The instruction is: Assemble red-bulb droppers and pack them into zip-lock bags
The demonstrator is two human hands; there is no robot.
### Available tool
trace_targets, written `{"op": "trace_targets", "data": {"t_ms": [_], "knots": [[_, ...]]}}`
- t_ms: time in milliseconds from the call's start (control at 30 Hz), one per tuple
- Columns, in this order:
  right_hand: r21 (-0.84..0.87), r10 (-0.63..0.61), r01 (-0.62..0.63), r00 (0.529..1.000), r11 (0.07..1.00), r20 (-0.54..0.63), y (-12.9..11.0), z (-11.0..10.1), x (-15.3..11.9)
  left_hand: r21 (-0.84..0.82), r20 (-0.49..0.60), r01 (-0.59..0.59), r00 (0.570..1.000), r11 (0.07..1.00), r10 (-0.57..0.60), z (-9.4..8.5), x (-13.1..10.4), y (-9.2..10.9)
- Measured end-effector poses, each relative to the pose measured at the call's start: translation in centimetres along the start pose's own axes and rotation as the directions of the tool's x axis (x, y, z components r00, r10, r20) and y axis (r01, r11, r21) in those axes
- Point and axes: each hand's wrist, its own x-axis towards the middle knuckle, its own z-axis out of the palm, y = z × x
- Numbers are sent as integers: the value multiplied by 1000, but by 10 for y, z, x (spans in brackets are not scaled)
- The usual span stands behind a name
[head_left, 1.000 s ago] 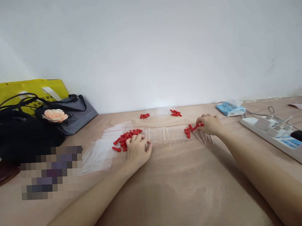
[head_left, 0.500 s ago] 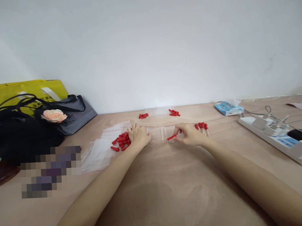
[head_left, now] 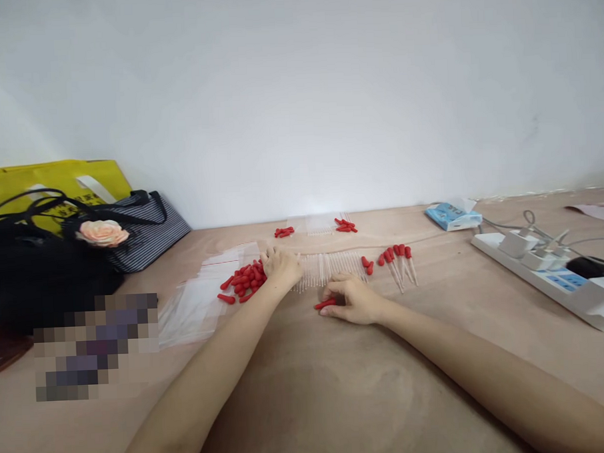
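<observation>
My right hand (head_left: 352, 300) pinches a red rubber dropper bulb (head_left: 325, 305) just in front of a row of thin clear glass dropper tubes (head_left: 326, 269). At the left end of that row is my left hand (head_left: 282, 267), its fingers curled; what they hold, if anything, is hidden. Beside it lies a heap of red bulbs (head_left: 242, 281) on clear plastic zip bags (head_left: 200, 304). Two or so loose bulbs (head_left: 368, 264) lie at the row's right end. Further right, several droppers with red bulbs fitted (head_left: 396, 254) lie fanned out.
Against the wall are two small groups of red bulbs (head_left: 284, 232) with a clear bag of tubes (head_left: 320, 226) between them. A tissue pack (head_left: 453, 215) and a white power strip (head_left: 549, 276) with chargers stand right. Bags, one striped (head_left: 152, 230), one yellow (head_left: 99, 172), fill the left.
My right hand has moved left and nearer to me with the red bulb, uncovering loose bulbs and fitted droppers. My left hand's fingers have curled more; it stays by the heap.
</observation>
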Motion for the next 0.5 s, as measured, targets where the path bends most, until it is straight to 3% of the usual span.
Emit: {"op": "trace_targets", "data": {"t_ms": [167, 233, 300, 367, 500], "knots": [[-10, 20, -21, 996, 1000, -85, 3, 6, -3, -109, -68, -247, 968, 963, 241, -18, -24, -9], [-10, 40, -42, 992, 999, -120, 6, 5, -5, -165, -90, -383, 923, 909, 373, -19, -39, -19], [-18, 37, -40, 988, 999, -147, 9, 5, -7, -242, -184, -555, 831, 796, 524, -13, -54, -31], [-43, 13, -20, 986, 999, -164, 12, 5, -8, -277, -251, -638, 770, 719, 586, -4, -64, -40], [-43, -9, 2, 987, 999, -163, 12, 7, -8, -327, -315, -665, 747, 672, 586, 6, -73, -46]]}}
